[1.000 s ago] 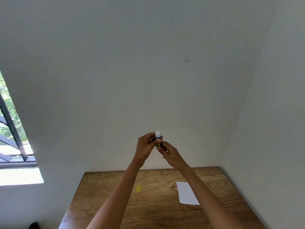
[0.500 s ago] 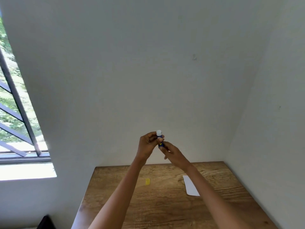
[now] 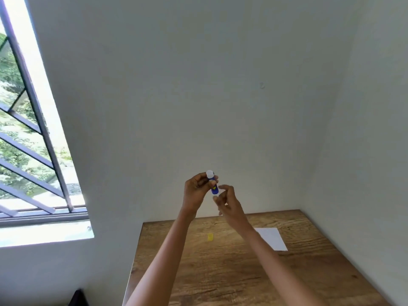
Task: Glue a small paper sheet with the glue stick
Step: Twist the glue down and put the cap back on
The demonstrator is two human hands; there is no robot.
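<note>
My left hand (image 3: 197, 191) holds a blue glue stick (image 3: 213, 187) upright in the air above the table's far edge, and the white glue tip pokes out above the fingers. My right hand (image 3: 228, 204) is just below and to the right of the stick. Its fingers are loosely spread, with the thumb tip close under the stick's base and no firm grip visible. A small white paper sheet (image 3: 272, 238) lies flat on the wooden table (image 3: 220, 272) at the right, partly hidden by my right forearm. A small yellow cap (image 3: 210, 236) lies on the table between my arms.
The table stands in a corner, with white walls behind it and to its right. A barred window (image 3: 33, 151) is at the left. A dark object (image 3: 77, 299) sits on the floor by the table's left side.
The view has shifted left, so more of the window shows. My right hand's fingers have loosened from the base of the glue stick. My left hand still holds the stick.
</note>
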